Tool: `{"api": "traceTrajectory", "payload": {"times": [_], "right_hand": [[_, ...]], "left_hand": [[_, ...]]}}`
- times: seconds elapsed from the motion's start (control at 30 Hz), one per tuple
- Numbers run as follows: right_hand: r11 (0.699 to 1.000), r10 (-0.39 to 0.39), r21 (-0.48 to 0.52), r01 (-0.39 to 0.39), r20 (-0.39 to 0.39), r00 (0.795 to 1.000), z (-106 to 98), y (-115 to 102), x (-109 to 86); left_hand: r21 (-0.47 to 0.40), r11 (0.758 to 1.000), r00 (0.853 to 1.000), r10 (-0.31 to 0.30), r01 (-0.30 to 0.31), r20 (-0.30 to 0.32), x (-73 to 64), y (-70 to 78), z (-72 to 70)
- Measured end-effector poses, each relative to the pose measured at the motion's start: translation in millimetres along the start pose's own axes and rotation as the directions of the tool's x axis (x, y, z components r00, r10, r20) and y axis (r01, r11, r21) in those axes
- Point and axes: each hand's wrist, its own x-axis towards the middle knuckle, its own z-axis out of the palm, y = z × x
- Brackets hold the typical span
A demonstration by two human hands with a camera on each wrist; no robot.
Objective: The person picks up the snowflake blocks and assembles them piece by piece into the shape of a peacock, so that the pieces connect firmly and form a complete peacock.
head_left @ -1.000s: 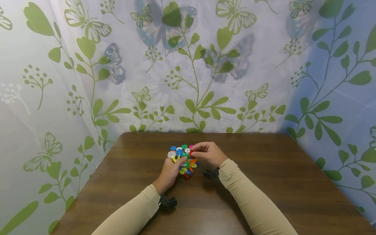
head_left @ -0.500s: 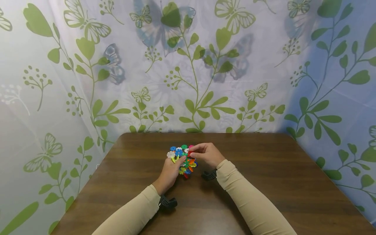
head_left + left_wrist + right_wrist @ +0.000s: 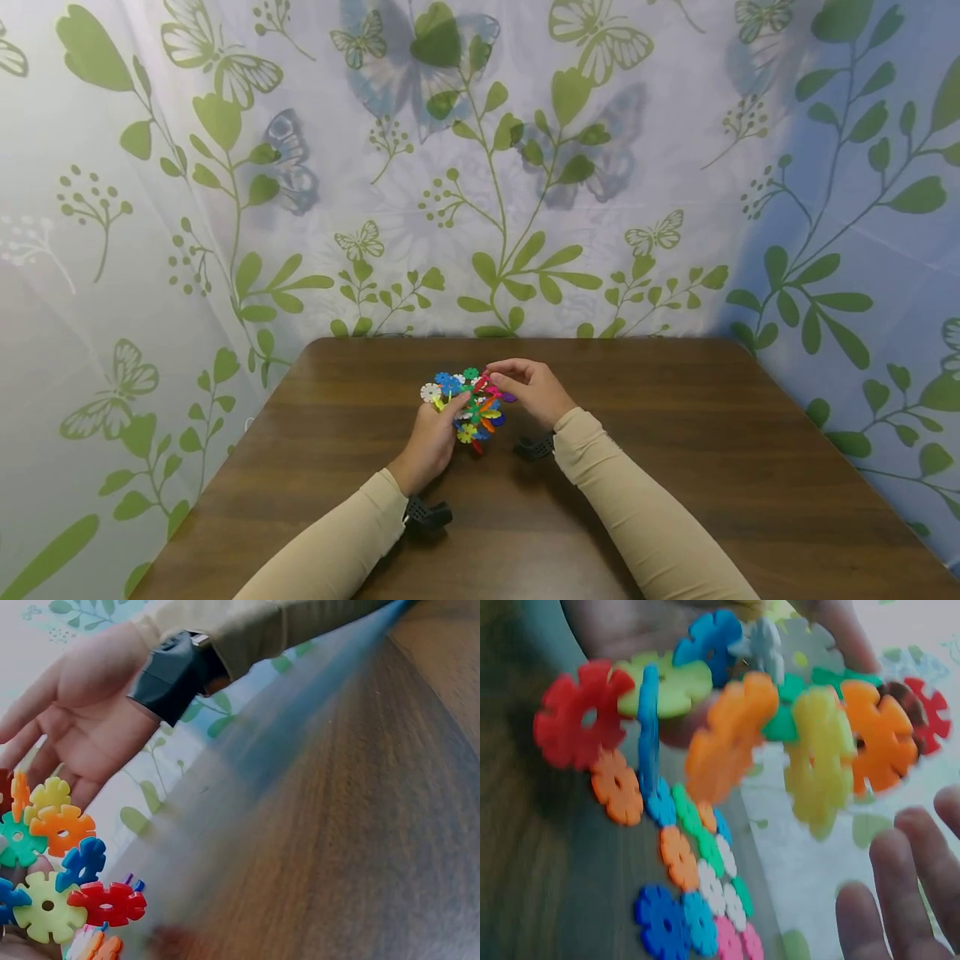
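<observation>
My left hand (image 3: 429, 437) grips a cluster of interlocking flower-shaped plastic discs (image 3: 477, 412), its thumb across the front. Red, orange, yellow, blue and green discs slot together at angles; a yellow-green disc (image 3: 49, 907) and a red disc (image 3: 109, 904) show at the lower left of the left wrist view. From the right, my right hand (image 3: 531, 392) reaches to the cluster's upper edge, thumb and index pinching a red disc (image 3: 482, 384). In the right wrist view its other fingers (image 3: 892, 892) spread away from the pieces; thumb and index are outside that view.
Loose flower discs lie on the wooden table (image 3: 637, 467) beyond the cluster, among them a green disc (image 3: 470, 373); the right wrist view shows several, including an orange disc (image 3: 678, 859) and a dark blue disc (image 3: 662, 922). A leaf-and-butterfly patterned curtain (image 3: 420, 275) hangs behind the table.
The cluster has turned in my left hand; its white disc has shifted left. A pink disc now shows beside the right thumb. The right hand has stayed at the cluster's upper edge, moving slightly.
</observation>
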Motion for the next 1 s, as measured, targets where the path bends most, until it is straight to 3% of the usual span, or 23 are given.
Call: {"api": "traceTrajectory", "payload": {"times": [0.17,0.37,0.57,0.83,1.0], "right_hand": [[0.995,0.032,-0.088,-0.041,-0.099,0.995,-13,7,2.5],[0.954,0.096,-0.269,-0.133,-0.149,0.984,-25,16,3.3],[0.889,0.151,-0.428,-0.160,-0.054,0.987,-30,28,0.8],[0.801,0.118,-0.598,0.006,0.168,0.979,-32,38,-1.0],[0.750,0.080,-0.660,0.041,0.152,0.985,-31,44,0.8]], "left_hand": [[-0.067,0.997,0.999,-0.029,0.027,-0.034,3.2,4.2,-1.0],[-0.088,0.995,0.999,-0.044,0.041,-0.027,2.6,7.7,-1.9],[-0.113,0.993,1.000,-0.025,0.026,0.007,2.9,3.9,-3.5],[-0.093,0.995,0.999,-0.019,0.022,0.032,1.5,1.2,-3.5],[-0.086,0.996,0.999,-0.013,0.017,0.049,1.5,1.9,-3.2]]}}
